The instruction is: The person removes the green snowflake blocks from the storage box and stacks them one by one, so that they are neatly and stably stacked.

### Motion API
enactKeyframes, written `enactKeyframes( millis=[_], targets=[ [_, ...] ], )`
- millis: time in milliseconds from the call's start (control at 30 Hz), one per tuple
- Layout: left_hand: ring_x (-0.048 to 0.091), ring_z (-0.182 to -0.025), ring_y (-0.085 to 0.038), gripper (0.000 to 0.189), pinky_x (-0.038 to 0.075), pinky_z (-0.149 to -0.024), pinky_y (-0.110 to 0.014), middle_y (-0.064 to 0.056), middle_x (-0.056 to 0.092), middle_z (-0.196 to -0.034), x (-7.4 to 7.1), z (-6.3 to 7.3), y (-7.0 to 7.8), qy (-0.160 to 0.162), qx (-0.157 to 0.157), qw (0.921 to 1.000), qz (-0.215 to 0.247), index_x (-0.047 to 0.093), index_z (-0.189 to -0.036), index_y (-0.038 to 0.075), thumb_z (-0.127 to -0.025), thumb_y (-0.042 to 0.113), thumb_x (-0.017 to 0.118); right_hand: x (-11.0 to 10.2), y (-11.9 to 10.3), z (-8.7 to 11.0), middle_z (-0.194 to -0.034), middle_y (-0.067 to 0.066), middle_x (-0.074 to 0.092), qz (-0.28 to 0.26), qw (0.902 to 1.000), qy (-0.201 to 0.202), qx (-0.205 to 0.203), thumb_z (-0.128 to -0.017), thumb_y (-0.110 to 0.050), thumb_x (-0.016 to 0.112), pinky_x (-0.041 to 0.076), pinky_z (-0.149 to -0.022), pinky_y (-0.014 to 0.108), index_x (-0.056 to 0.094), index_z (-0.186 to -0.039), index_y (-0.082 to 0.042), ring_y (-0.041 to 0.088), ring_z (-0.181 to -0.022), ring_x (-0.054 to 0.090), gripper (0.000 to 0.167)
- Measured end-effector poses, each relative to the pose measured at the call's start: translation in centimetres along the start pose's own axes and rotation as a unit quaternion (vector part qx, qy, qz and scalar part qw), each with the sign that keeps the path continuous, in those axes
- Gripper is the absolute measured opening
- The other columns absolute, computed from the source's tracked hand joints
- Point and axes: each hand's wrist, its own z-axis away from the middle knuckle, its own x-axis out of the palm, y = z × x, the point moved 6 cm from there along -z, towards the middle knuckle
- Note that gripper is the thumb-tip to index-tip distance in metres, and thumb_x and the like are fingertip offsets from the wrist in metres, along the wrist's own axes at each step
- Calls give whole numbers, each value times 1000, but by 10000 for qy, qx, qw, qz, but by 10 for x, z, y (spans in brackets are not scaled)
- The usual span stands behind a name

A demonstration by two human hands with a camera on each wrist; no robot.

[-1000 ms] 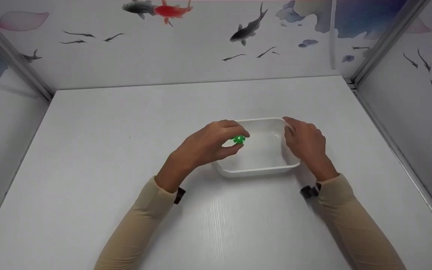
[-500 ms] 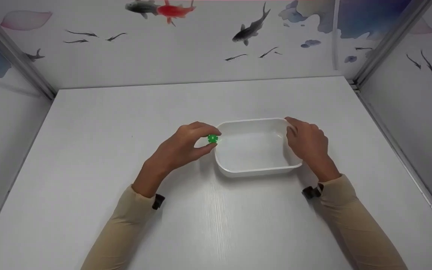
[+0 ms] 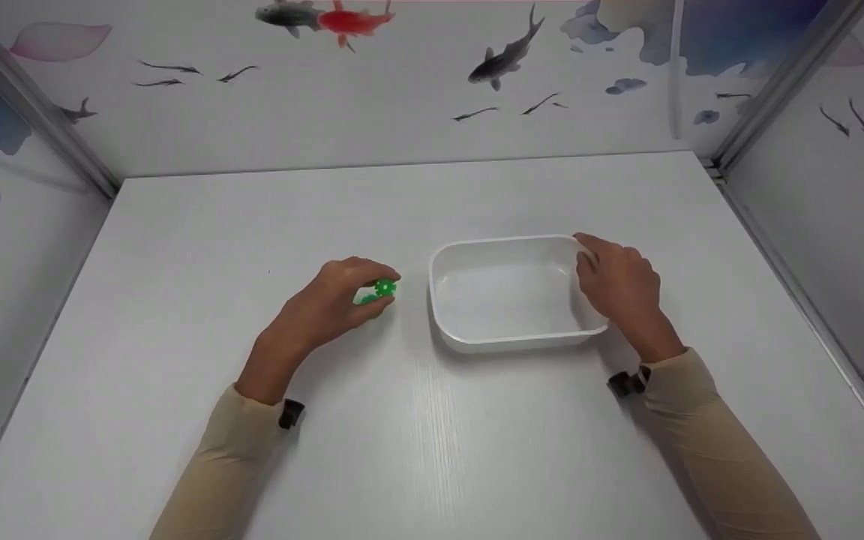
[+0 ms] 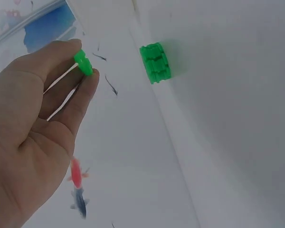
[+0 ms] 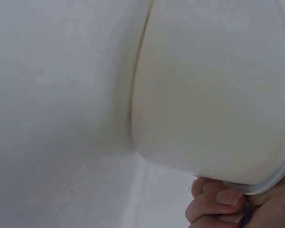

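My left hand (image 3: 331, 301) pinches a small green notched plastic disc (image 3: 385, 288) between thumb and fingertips, left of a white rectangular container (image 3: 517, 339) and above the table. Below it, partly hidden by the hand in the head view, more green (image 3: 367, 298) shows. The left wrist view reveals this as a short stack of green notched discs (image 4: 155, 63) on the table, apart from the pinched disc (image 4: 83, 63). My right hand (image 3: 619, 281) grips the container's right rim, its fingers (image 5: 230, 196) curled at the edge in the right wrist view. No objects show inside the container.
The white table (image 3: 432, 435) is bounded by a back wall (image 3: 372, 112) printed with fish and by side walls, with metal posts (image 3: 784, 90) at the corners. Dark wrist cameras (image 3: 291, 413) sit at the cuffs.
My left hand has moved left, from above the container to over the table beside it, still pinching a green disc. The right hand keeps its grip on the rim.
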Motion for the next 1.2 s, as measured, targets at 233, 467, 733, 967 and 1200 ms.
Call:
enactKeyframes(
  millis=[233, 467, 733, 967, 1200],
  targets=[
    [77, -112, -28, 29, 64, -98, -44, -12, 78, -123, 5, 6, -16, -219, -511, 9984, 66, 79, -123, 4, -94, 5, 83, 0, -1, -1, -131, 25, 74, 18, 10000, -17, 1, -111, -23, 53, 54, -62, 50, 63, -152, -14, 36, -86, 69, 43],
    [77, -114, -28, 29, 64, -99, -42, -11, 78, -124, 9, 8, -26, -523, -853, 9950, -29, 79, -124, 4, -96, 9, 82, -2, -1, -2, -124, 26, 76, 138, 9999, 40, -24, -110, -22, 53, 39, -52, 35, 64, -151, -15, 28, -70, 55, 43],
    [74, -116, -28, 28, 62, -101, -44, -13, 78, -124, 15, 8, -28, -818, -1050, 9909, -203, 78, -125, 4, -98, 10, 81, -1, 1, -1, -130, 24, 75, 166, 9999, 15, 37, -111, -23, 54, 40, -54, 37, 64, -152, -16, 29, -74, 57, 43],
    [73, -121, -29, 28, 60, -106, -44, -12, 78, -126, 17, 9, -26, -901, -1167, 9885, -340, 79, -126, 5, -98, 10, 81, -1, 0, -1, -130, 25, 75, 115, 9999, -11, -20, -111, -23, 54, 40, -53, 36, 64, -152, -15, 29, -73, 58, 43],
    [71, -127, -30, 29, 59, -110, -46, -12, 76, -131, 20, 9, -22, -948, -1153, 9878, -454, 79, -127, 6, -99, 11, 80, -1, 0, 0, -123, 25, 77, 98, 9999, 31, -53, -110, -22, 54, 39, -51, 35, 65, -151, -14, 28, -71, 57, 43]
  ],
)
